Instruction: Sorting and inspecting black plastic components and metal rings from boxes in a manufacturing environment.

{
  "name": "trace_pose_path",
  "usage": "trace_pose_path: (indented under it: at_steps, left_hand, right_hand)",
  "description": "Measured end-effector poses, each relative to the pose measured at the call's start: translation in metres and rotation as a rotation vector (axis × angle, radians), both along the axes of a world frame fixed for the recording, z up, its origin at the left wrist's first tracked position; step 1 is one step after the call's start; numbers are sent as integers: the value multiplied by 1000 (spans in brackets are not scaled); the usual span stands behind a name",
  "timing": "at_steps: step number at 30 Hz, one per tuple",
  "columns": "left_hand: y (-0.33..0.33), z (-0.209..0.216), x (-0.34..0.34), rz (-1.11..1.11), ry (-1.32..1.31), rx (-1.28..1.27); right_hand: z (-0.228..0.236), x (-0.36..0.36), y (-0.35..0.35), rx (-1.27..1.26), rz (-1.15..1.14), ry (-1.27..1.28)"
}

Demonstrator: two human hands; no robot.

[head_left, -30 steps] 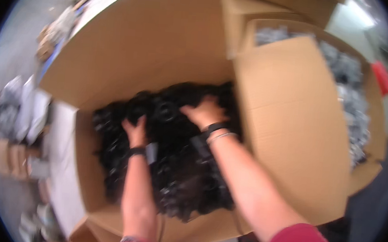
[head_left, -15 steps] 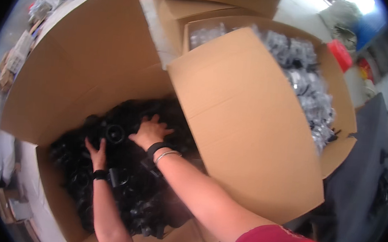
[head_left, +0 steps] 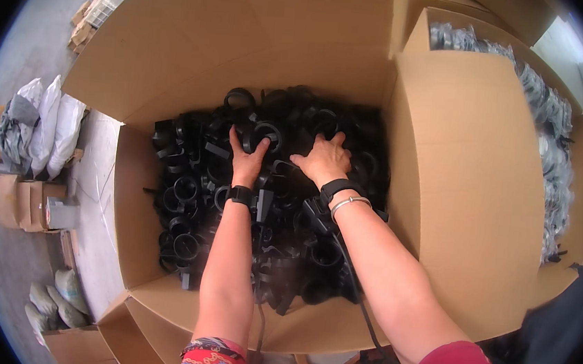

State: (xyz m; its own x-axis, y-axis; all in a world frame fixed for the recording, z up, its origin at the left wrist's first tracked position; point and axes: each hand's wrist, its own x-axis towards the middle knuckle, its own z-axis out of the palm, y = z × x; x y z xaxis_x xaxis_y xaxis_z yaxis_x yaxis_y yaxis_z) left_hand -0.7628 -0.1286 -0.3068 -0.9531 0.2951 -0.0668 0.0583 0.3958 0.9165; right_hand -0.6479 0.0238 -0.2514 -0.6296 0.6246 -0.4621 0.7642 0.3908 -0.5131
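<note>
A large cardboard box (head_left: pixel 129 216) in front of me holds a heap of black plastic ring-shaped parts (head_left: pixel 185 188). My left hand (head_left: pixel 246 164) reaches into the heap, thumb and forefinger spread. Its thumb overlaps a black ring (head_left: pixel 268 133), and I cannot tell how firmly it touches. To its right, my right hand (head_left: pixel 326 161) lies palm down on the pile with its fingers apart, just below another ring (head_left: pixel 324 121). Neither hand visibly holds a part. Both wrists wear black bands; a small grey-black device (head_left: pixel 264 205) sits by the left wristband.
A tall cardboard flap (head_left: pixel 473 163) stands on the right. Beyond it, a second box (head_left: pixel 574 241) contains clear-wrapped parts (head_left: pixel 551 108). Dark cables (head_left: pixel 359 285) run along my forearms. White sacks (head_left: pixel 47 126) and small cartons (head_left: pixel 30 201) stand on the floor at left.
The view has swung left and down, so the box and both hands appear further right and higher. Both hands stay over the black parts with fingers spread.
</note>
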Motion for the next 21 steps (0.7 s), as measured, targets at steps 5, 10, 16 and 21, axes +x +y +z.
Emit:
trace_pose_path:
  at_steps: [5, 10, 16, 21]
  left_hand:
    - [-7, -19, 4, -47, -34, 57]
    - [-5, -14, 59, -33, -114, 112]
    - [-9, -19, 30, -2, -170, 129]
    - [-18, -36, 35, 39, -173, 90]
  right_hand:
    - [-10, 7, 0, -21, -28, 167]
    - [-15, 12, -21, -90, -7, 145]
    - [-15, 7, -19, -58, 89, 204]
    - [-30, 17, -35, -121, 93, 317]
